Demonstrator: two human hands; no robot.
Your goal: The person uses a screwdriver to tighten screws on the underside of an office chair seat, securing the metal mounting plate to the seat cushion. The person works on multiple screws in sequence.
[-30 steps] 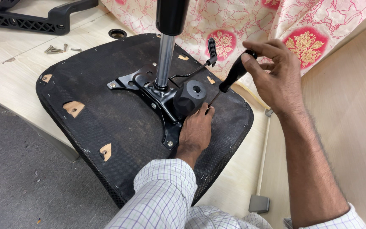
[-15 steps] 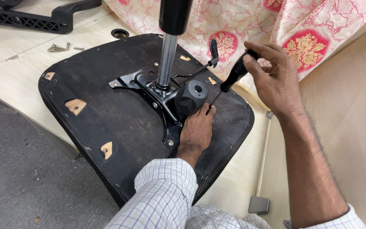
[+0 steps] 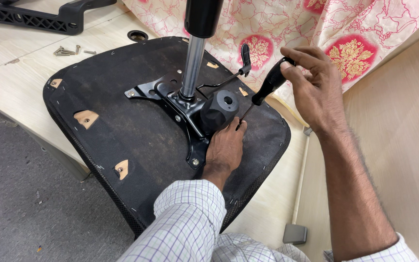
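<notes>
- While the black screwdriver (image 3: 266, 89) is gripped at its handle by the right hand (image 3: 314, 87), fingers (image 3: 299, 54) are wrapped round the top, and the thin shaft is angled down-left.
- Screwdriver tip is met by the left hand (image 3: 225, 148); left fingers (image 3: 236, 126) are pinched at the tip, whatever is held there is too small to tell.
- Left hand is rested flat on the upturned black seat base (image 3: 122, 140), just beside the round black knob (image 3: 218, 110).
- Knob is fixed to the black metal bracket plate (image 3: 170, 99), from which a chrome gas cylinder (image 3: 192, 63) is raised upright.
- A lever with black paddle (image 3: 245, 54) is seen behind the knob.
- Seat base is laid on the pale wooden desk (image 3: 20, 77), overhanging its edge.
- Loose screws (image 3: 66, 50) are left on the desk, well apart from the hands.
- A floral pink cloth (image 3: 355, 34) is spread behind.
</notes>
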